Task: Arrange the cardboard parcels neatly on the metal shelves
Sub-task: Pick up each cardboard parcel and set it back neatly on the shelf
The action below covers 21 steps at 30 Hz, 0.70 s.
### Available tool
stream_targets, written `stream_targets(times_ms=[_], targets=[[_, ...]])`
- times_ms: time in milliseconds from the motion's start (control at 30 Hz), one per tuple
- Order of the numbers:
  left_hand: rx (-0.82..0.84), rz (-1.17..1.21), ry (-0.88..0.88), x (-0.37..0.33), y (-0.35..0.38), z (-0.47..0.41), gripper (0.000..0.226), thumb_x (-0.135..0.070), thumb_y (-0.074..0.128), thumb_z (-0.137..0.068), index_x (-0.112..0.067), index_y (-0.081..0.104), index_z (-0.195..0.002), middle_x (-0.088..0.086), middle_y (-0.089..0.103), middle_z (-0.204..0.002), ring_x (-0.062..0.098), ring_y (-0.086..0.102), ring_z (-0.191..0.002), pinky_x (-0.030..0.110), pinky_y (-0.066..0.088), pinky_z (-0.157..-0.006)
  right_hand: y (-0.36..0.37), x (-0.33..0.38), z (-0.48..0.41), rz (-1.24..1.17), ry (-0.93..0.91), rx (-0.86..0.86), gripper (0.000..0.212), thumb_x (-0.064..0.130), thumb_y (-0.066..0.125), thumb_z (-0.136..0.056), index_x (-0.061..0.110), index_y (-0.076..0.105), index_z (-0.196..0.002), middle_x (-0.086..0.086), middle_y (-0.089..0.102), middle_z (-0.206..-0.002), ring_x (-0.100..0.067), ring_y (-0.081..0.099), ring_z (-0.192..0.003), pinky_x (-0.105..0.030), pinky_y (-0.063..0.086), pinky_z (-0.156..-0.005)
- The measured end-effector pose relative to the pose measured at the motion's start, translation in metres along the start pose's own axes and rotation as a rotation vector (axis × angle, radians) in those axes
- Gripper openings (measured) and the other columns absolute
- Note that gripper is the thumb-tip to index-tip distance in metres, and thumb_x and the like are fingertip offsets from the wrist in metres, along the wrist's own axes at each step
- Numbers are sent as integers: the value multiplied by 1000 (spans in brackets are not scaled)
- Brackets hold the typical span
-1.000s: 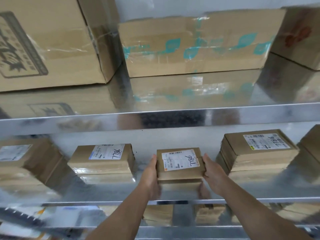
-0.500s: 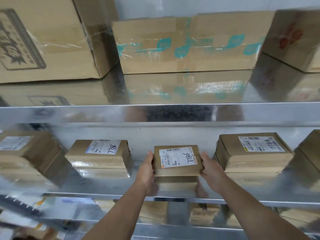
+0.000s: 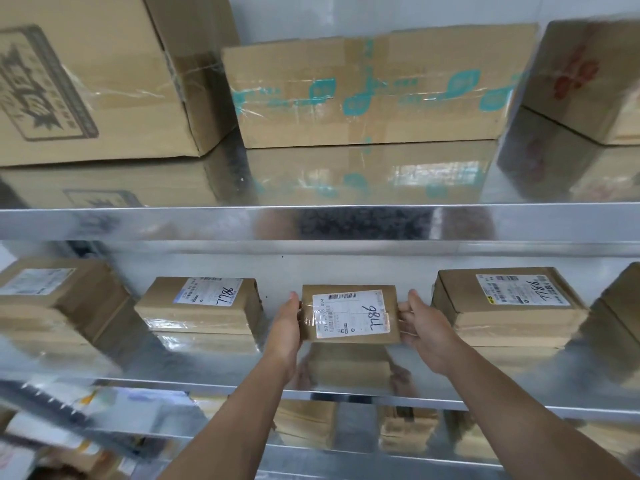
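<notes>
A small cardboard parcel with a white label marked 98LL sits between my hands over the middle metal shelf. My left hand grips its left side and my right hand grips its right side. The parcel's label now faces me, so it is tilted up toward the camera. Its reflection shows in the shelf below it. To the left lies a similar labelled parcel, and to the right another.
Large boxes stand on the upper shelf: a printed one at left, a teal-taped one in the middle, a red-marked one at right. More parcels lie at the far left and on the shelf below.
Both hands have tipped the small parcel so its labelled top faces me more. The camera has moved closer and slightly up.
</notes>
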<state>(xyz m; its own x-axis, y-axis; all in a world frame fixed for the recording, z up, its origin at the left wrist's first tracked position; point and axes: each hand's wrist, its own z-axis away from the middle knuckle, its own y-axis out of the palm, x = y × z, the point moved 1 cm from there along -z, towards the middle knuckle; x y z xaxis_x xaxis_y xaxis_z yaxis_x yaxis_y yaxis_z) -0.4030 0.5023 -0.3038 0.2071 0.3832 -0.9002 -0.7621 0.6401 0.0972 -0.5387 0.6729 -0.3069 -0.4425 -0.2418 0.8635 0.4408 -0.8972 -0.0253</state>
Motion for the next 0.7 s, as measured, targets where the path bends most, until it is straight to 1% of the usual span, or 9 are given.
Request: stream_targets(times_ms=[33,67,133,200,267,367,433,533,700], targets=[[0,7,6,-2,0,-1,50,-48,34,-108,-16,71,-103,-9,78,-76,12,68,-91,39,41,-112,0,1,0,-20,-2,7,55,43,29,-112,6,68,-100,-10,79,-92,-22,71,-89,-38,54,-83],[9,17,5,-2,0,-2,51,-49,33,-108,-14,71,-107,-8,78,-78,12,69,-91,39,40,-112,1,3,0,-43,-4,14,54,43,29,-112,6,66,-102,-11,77,-99,-23,71,-91,-38,55,-84],[13,32,15,-2,-1,-5,54,-50,33,-108,-10,68,-118,-5,79,-83,12,71,-90,40,42,-111,2,5,-2,-83,-8,27,52,44,30,-112,6,65,-104,-12,76,-107,-24,71,-95,-44,54,-97],[-12,37,33,-3,-3,-9,53,-52,34,-107,-11,65,-122,-5,79,-86,14,71,-94,43,44,-111,5,7,-1,-131,-16,38,50,44,31,-112,8,65,-104,-10,74,-109,-25,70,-96,-48,52,-104],[-20,42,42,-3,-3,-13,46,-52,35,-107,-17,65,-113,-7,79,-81,17,70,-97,46,41,-114,7,8,1,-167,-25,37,47,44,32,-111,13,66,-108,-7,74,-107,-26,71,-97,-50,52,-104],[-10,76,27,-3,-3,-15,41,-49,36,-108,-23,67,-100,-10,77,-74,14,68,-94,45,36,-118,9,10,1,-189,-40,35,49,48,32,-110,13,64,-122,-8,75,-110,-26,71,-102,-52,51,-106],[10,88,21,-1,-4,-18,41,-50,37,-107,-27,69,-99,-10,78,-79,12,68,-98,44,33,-120,10,11,-1,-179,-53,34,50,49,31,-110,15,62,-129,-8,75,-110,-24,70,-102,-51,50,-107],[16,97,36,1,-6,-22,41,-50,36,-107,-28,70,-99,-11,79,-83,11,67,-101,43,33,-120,12,14,0,-182,-74,41,47,48,31,-111,18,63,-128,-6,75,-103,-19,69,-97,-48,48,-110],[31,137,77,3,-8,-26,42,-46,32,-109,-30,70,-105,-14,79,-88,10,67,-104,36,37,-115,13,9,-6,-236,-84,36,45,45,33,-111,19,63,-131,-4,75,-105,-15,69,-101,-46,44,-115]])
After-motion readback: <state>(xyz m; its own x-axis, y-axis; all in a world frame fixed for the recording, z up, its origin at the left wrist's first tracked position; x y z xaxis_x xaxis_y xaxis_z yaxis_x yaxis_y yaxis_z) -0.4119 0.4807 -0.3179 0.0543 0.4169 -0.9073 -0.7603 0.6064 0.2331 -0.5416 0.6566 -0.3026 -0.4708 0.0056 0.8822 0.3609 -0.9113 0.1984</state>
